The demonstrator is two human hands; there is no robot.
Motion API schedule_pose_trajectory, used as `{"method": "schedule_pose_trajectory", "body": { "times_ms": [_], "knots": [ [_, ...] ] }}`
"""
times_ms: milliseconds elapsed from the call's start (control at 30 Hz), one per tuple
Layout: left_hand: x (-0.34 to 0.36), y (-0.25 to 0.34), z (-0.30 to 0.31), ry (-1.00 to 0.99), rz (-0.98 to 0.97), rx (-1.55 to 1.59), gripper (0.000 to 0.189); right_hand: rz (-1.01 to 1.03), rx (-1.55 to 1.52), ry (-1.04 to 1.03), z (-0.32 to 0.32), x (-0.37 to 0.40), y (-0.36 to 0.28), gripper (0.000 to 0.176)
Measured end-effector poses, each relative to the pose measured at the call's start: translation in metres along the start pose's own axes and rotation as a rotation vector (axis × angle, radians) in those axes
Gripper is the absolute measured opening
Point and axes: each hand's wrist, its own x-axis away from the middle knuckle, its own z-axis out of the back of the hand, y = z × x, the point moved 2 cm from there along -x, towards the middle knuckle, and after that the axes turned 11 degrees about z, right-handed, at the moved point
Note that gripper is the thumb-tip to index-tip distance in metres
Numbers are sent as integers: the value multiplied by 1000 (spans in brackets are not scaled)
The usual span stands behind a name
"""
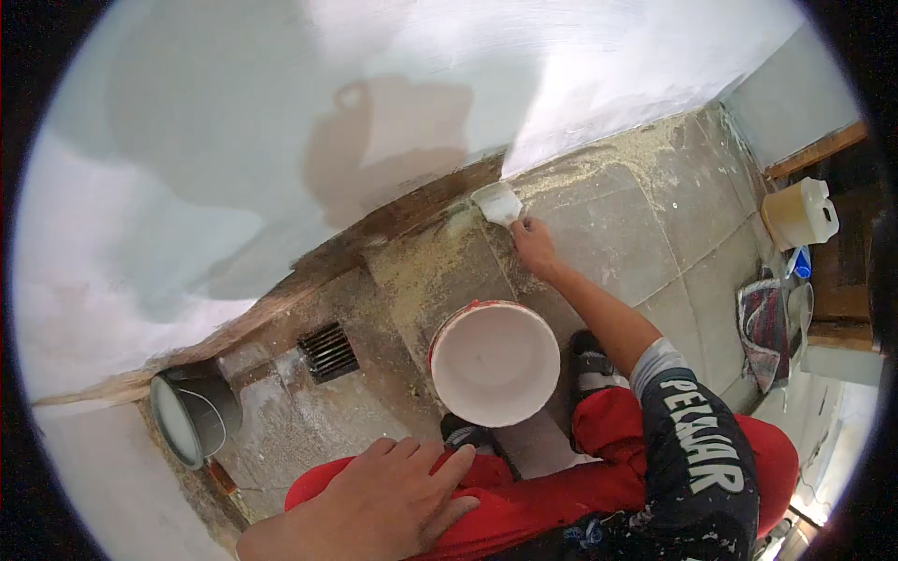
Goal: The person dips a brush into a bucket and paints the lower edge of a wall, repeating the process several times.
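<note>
My right hand is closed around the handle of a wide white paintbrush. The brush head is down at the foot of the wall, where a bare brown strip meets the floor tiles. My left hand lies open over my red-trousered left leg, fingers spread and holding nothing. Between my feet stands a round bucket with a red-smeared rim and a whitish inside.
A grey bucket with a wire handle is in the left corner, near a floor drain grate. Pale crumbs litter the tiles. To the right are a cream jug and a crumpled striped cloth.
</note>
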Motion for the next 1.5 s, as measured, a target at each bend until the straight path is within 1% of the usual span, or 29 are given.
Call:
{"method": "schedule_pose_trajectory", "body": {
  "times_ms": [33,100,133,200,300,333,400,433,500,533,633,700,733,800,933,1000,1033,1100,1133,1200,1233,1300,1333,1400,1433,1500],
  "knots": [
    [0,-1,-1,3,0,6,51,2,-1,4,2,-2,2,41],
    [0,-1,0,8,-1,12,51,169,77,-32,3,-4,4,41],
    [0,0,0,-4,7,12,51,171,79,-32,2,-4,6,41],
    [0,1,1,-17,15,14,51,23,-123,-29,0,-3,14,40],
    [0,1,0,-21,19,6,51,12,-162,-64,-4,2,23,42],
    [0,0,0,-14,14,10,52,13,-162,-63,-6,3,25,42],
    [0,0,1,-7,11,11,52,36,-15,-4,-7,2,26,43],
    [1,1,2,-19,20,12,53,37,-16,-4,-7,2,25,43],
    [1,2,2,-31,29,12,53,-51,-52,-44,-5,1,27,43],
    [1,1,2,-43,34,7,53,-52,-53,-43,-4,-1,28,43],
    [1,1,1,-39,31,0,54,-23,2,-57,-1,-5,23,38],
    [1,1,1,-25,23,-3,54,66,62,-47,3,-7,19,38],
    [1,0,0,-28,23,-3,54,66,62,-47,3,-8,18,38],
    [1,1,1,-30,24,-2,54,50,-50,-60,3,-13,20,45],
    [1,3,4,-55,36,1,54,58,-43,-42,1,-18,22,45],
    [1,2,3,-63,42,4,54,-37,-72,-63,1,-19,27,44],
    [1,2,2,-44,33,9,53,-37,-72,-64,3,-18,31,44],
    [1,2,2,-27,25,15,53,528,130,-77,9,-13,25,37],
    [1,4,3,-25,33,11,53,526,130,-78,9,-11,23,37],
    [1,4,4,-23,40,7,53,0,-69,-143,8,-7,24,37],
    [1,4,4,-23,37,6,52,0,-70,-142,8,-2,16,37],
    [0,4,4,-25,35,3,52,151,32,9,9,10,3,33],
    [0,4,4,-17,29,3,52,151,30,8,9,15,2,33],
    [1,3,5,-11,26,5,51,246,9,28,12,25,-2,30],
    [1,2,5,-21,28,13,51,246,7,26,16,31,-3,30],
    [1,1,4,-29,32,24,51,278,209,-41,23,39,-7,39]
  ]
}}
